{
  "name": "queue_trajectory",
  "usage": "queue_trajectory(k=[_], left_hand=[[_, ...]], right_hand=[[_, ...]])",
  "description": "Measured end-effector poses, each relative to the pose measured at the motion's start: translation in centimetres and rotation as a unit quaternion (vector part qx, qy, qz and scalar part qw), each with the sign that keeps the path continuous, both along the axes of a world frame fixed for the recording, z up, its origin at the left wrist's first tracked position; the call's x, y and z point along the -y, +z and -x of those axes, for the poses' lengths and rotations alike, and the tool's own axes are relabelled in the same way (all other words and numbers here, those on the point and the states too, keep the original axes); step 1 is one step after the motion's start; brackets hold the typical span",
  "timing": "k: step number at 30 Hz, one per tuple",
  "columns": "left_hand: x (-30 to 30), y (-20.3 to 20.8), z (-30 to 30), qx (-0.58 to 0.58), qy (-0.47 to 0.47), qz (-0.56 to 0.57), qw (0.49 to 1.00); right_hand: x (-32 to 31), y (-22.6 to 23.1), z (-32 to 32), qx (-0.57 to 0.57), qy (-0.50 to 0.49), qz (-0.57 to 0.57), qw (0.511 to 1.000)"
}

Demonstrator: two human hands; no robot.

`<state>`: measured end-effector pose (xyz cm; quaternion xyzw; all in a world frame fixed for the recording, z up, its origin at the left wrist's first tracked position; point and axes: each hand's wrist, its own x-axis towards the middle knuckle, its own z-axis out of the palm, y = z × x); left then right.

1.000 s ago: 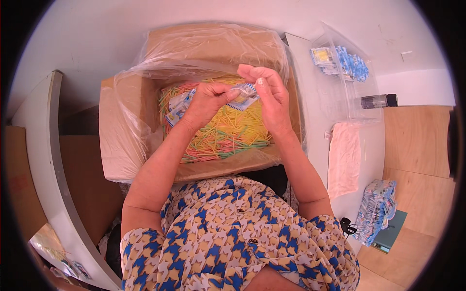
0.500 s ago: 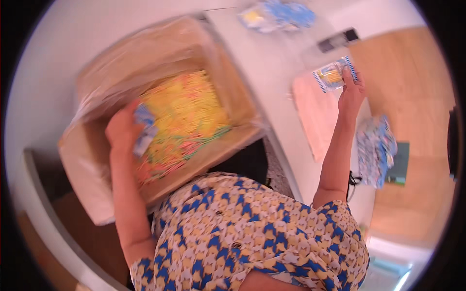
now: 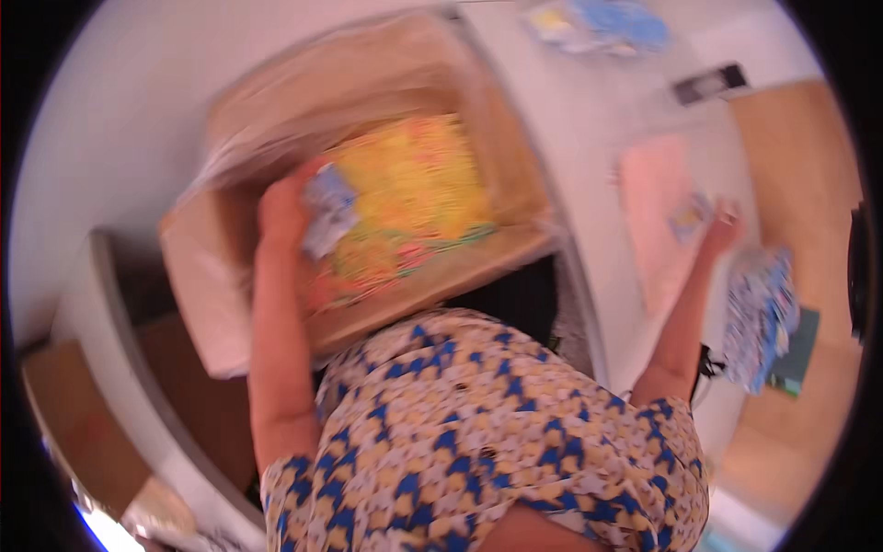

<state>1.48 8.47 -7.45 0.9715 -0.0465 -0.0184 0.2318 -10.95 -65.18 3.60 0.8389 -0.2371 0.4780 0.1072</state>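
Note:
My left hand is inside a cardboard box, closed around several crumpled blue-and-white packets. Below and beside them lies a mass of thin yellow, red and green strips or sticks; motion blur hides their exact kind. Off to the right, over the white table, my right hand is smeared by motion. At its fingers is a small clear packet with blue edges, near the right edge of a flat pink sheet.
A pile of blue-and-white packets sits by the right forearm, over a dark green flat item. More packets and a dark oblong device lie at the far side. Clear plastic lining covers the box rim.
The whole view has shifted, moving the box and table rightward in the picture. My right hand has brought the small packet nearer along the pink sheet. My left hand stays in the box.

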Motion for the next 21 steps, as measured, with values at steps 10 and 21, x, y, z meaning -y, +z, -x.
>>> queue_trajectory(k=[10,21], left_hand=[[0.1,3.6,0.1,0.004,0.051,-0.081,0.995],[3.9,6.3,-0.1,-0.110,-0.038,0.394,0.912]], right_hand=[[-41.2,5.3,-9.2,-0.152,0.621,-0.172,0.750],[-48.1,-2.4,-16.3,-0.437,0.543,-0.515,0.499]])
